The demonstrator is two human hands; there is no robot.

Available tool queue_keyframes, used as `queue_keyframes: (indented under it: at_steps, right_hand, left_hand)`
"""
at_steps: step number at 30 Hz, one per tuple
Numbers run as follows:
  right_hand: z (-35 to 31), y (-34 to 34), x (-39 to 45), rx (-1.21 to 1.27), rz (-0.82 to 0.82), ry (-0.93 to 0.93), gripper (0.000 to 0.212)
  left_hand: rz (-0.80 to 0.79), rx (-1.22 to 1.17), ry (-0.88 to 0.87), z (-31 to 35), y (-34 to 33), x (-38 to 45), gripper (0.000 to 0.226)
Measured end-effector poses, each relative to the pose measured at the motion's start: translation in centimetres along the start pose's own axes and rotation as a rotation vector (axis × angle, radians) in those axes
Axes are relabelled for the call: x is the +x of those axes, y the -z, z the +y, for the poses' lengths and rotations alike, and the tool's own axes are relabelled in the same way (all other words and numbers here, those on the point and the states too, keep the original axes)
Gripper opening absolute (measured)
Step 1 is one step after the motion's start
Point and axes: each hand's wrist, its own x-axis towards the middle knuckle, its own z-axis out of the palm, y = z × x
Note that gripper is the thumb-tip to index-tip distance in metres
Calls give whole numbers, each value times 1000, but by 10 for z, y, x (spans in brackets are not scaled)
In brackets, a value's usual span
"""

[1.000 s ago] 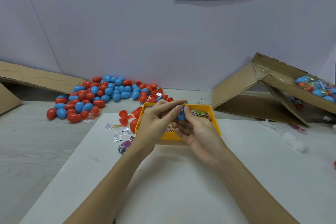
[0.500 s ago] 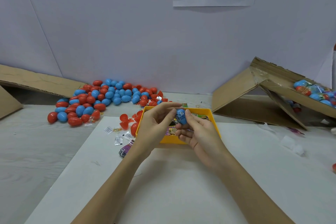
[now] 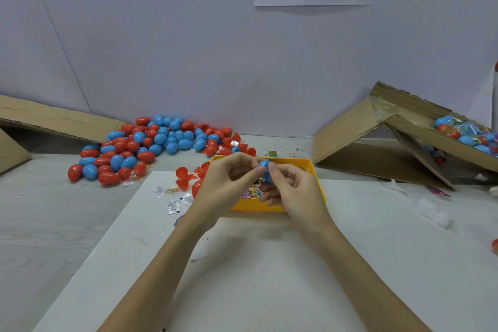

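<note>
Both hands meet over a yellow tray near the table's middle. My left hand and my right hand together pinch a small blue plastic egg between thumbs and fingertips, just above the tray. Much of the egg is hidden by the fingers. Colourful printed packets lie inside the tray under the hands.
A heap of red and blue eggs lies at the back left. Open red egg halves and small white sachets sit left of the tray. A tilted cardboard box with wrapped eggs stands at right. Cardboard leans at far left.
The hands have stayed over the tray with the blue egg; the fingers have shifted slightly round it and the camera has tipped up a little.
</note>
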Motion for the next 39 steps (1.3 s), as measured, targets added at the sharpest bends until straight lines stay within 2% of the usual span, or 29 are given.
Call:
queue_keyframes:
  at_steps: [3,10,18,24,28,33,39]
  right_hand:
    - [1,1,1,-90,-12,34,21]
    - [3,5,3,-238,-13,94,22]
    - [2,7,4,-259,-24,36,23]
    - [-3,12,5,-211,-50,12,23]
    - [-6,18,2,-38,-97,-70,18]
    - [-14,18,2,376,-148,-261,25]
    - [-12,18,3,436,-108,-372,29]
  left_hand:
    - [-33,-91,96,-1,6,1,11]
    - [-29,-53,84,-3,5,1,10]
    - [6,149,13,-8,3,1,10]
    - [23,141,14,-4,0,0,8]
    - [6,-32,33,1,3,-1,26]
    - [60,58,-148,3,2,-2,26]
    - [57,138,-125,-1,-1,-2,25]
